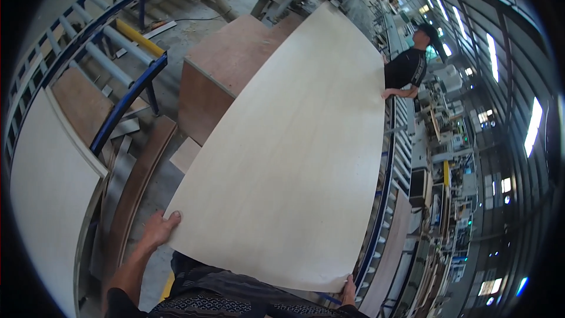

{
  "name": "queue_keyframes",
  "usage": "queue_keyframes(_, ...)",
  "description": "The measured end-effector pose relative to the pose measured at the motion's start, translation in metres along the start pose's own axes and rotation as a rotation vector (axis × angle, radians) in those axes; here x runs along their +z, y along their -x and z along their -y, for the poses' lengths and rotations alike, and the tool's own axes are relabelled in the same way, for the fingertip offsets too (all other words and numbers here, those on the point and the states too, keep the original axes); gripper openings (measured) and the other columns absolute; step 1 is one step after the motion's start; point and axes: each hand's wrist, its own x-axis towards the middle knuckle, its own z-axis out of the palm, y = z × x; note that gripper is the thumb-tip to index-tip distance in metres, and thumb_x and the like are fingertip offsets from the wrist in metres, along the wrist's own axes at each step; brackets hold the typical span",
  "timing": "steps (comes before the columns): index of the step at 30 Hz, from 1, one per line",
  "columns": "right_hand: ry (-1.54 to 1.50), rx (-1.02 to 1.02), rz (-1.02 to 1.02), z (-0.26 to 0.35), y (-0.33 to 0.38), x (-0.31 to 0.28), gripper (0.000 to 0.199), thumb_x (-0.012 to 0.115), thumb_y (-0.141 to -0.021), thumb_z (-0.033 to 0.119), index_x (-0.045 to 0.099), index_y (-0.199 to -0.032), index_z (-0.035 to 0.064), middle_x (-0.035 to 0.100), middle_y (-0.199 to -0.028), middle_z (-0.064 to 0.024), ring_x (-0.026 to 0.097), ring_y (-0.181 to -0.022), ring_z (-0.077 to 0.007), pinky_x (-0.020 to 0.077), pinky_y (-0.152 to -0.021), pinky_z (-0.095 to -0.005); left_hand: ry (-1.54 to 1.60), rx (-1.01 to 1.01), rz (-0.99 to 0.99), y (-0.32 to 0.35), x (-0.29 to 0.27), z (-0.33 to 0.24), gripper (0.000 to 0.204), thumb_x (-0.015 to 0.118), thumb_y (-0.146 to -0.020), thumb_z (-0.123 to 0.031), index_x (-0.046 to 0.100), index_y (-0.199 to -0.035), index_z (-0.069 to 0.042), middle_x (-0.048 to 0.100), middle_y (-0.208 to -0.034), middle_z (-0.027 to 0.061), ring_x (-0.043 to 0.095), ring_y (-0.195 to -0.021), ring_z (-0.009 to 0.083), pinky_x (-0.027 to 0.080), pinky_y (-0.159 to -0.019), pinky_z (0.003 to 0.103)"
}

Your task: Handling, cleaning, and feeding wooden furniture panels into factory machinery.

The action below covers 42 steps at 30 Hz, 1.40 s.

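A large pale wooden panel stretches away from my body across the middle of the view. My left hand grips its near left corner, thumb on top and fingers hidden underneath. At the near right corner, my right hand holds the edge, with only part of the hand showing. A co-worker in a dark shirt stands at the far right side of the panel, one hand at its edge.
Blue-framed roller conveyors run along the left, and another roller conveyor lies right of the panel. A reddish-brown wooden box stands beyond it. More pale boards are stacked at left, near a long brown plank.
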Motion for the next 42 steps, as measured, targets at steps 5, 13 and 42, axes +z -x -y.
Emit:
queue_keyframes(5, 0.002, 0.071, 0.010, -0.016, -0.028, -0.030, 0.071, 0.046, -0.094, 0.063, 0.052, -0.134, 0.0047, 0.063, -0.124, -0.0152, 0.063, -0.109, -0.0331, 0.0513, -0.089, -0.0545, -0.191, -0.026, 0.039, -0.017, 0.005, 0.000, 0.063, 0.063, -0.086, -0.049, 0.063, -0.114, 0.007, 0.070, -0.098, 0.0229, 0.068, -0.092, 0.0299, 0.051, -0.082, 0.040)
queue_keyframes(13, -0.133, 0.118, 0.112, 0.004, 0.007, 0.001, 0.064, 0.042, -0.098, 0.058, 0.047, -0.138, 0.0081, 0.059, -0.130, -0.0153, 0.057, -0.118, -0.0341, 0.0467, -0.097, -0.0525, -0.142, -0.031, 0.062, -0.023, 0.004, 0.000, 0.073, 0.061, -0.082, -0.060, 0.063, -0.108, 0.008, 0.067, -0.101, 0.0285, 0.067, -0.096, 0.0386, 0.049, -0.085, 0.044)
queue_keyframes(42, 0.167, 0.039, -0.124, 0.072, 0.081, 0.051, 0.080, 0.055, -0.090, 0.058, 0.055, -0.129, -0.0122, 0.060, -0.126, -0.0235, 0.060, -0.114, -0.0309, 0.0442, -0.098, -0.0407, 0.096, 0.015, 0.007, -0.006, 0.000, 0.000, 0.060, 0.063, -0.087, -0.047, 0.063, -0.106, 0.011, 0.069, -0.092, 0.0248, 0.068, -0.085, 0.0314, 0.050, -0.079, 0.040)
